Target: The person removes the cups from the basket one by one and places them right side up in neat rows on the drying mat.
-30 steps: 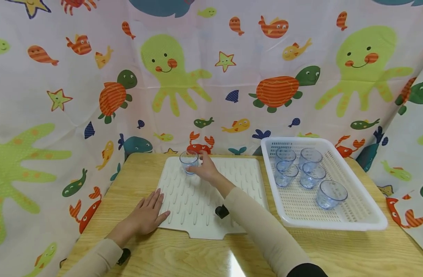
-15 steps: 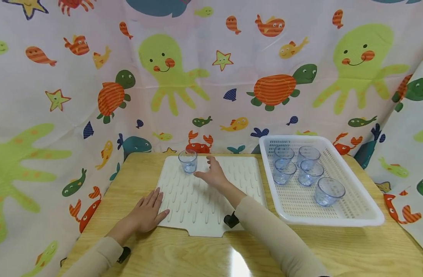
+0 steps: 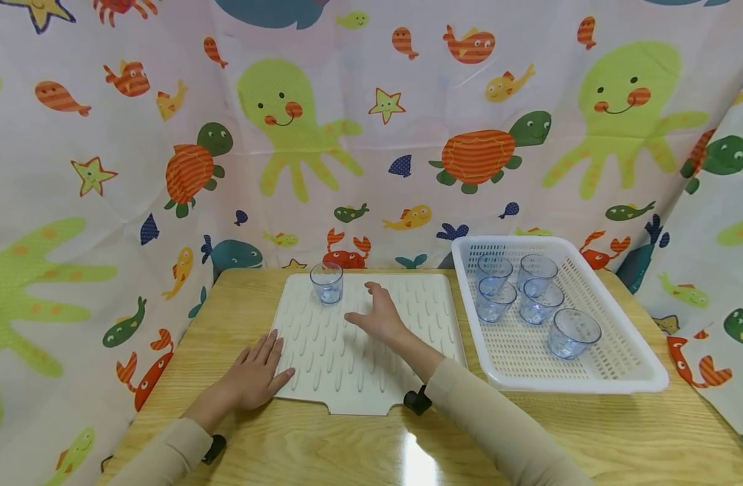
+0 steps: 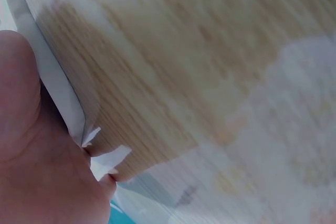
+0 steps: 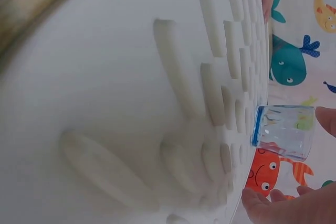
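Note:
On the far left part of a white ridged drying mat (image 3: 359,378) stands a clear bluish glass (image 3: 327,283), upright. My right hand (image 3: 380,317) is over the mat to the right of that glass, apart from it, thumb and fingers spread with nothing between them. In the right wrist view the same glass (image 5: 286,131) shows beyond the thumb and fingertips. My left hand (image 3: 256,371) lies flat at the mat's left edge, its fingers straight and touching the edge. The left wrist view shows part of the left hand (image 4: 47,171) beside the wood tabletop.
A white perforated basket (image 3: 499,381) stands right of the mat and holds several more clear bluish glasses (image 3: 573,334). The wooden table (image 3: 298,445) runs back to a curtain (image 3: 402,223) printed with sea animals, which also closes off both sides.
The right hand has let go of the glass and drawn back to the right, leaving it standing on the mat. The left hand has stayed in place.

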Demonstrator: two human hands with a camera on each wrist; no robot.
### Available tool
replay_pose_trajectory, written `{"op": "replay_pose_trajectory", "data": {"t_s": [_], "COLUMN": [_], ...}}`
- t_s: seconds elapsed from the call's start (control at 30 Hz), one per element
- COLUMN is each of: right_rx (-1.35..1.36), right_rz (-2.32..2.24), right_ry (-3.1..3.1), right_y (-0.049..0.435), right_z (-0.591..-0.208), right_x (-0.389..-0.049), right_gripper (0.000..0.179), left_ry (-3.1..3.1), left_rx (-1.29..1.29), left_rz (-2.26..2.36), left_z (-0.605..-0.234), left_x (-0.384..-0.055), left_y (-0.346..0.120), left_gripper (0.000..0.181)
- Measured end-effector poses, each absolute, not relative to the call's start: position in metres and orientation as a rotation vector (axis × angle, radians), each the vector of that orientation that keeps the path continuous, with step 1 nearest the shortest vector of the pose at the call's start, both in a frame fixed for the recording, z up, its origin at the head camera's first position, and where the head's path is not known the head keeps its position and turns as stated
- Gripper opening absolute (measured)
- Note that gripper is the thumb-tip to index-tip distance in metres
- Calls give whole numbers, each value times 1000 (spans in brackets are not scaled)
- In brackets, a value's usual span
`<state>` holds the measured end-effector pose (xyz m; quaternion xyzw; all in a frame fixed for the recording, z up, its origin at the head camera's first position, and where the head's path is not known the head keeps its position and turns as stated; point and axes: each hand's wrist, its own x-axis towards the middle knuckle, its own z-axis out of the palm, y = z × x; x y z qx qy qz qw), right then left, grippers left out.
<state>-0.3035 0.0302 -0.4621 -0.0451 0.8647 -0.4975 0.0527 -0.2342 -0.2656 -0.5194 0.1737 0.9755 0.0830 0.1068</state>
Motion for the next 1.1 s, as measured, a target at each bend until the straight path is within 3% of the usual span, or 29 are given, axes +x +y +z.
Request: {"op": "replay_pose_trajectory", "data": {"t_s": [0.47, 1.1], "right_rx": [-188, -462], "right_rz": [-1542, -1634], "right_ry": [2573, 2541], "right_y": [42, 72], "right_z": [-460, -442], "right_x": [-281, -228], "right_gripper": [82, 66], "left_ry": [2891, 2850], "left_rx": [517, 489], "left_rz": [241, 247], "left_z": [-520, -511], "left_x": [-234, -230], "left_y": [-264, -261], "left_gripper": [89, 92]}}
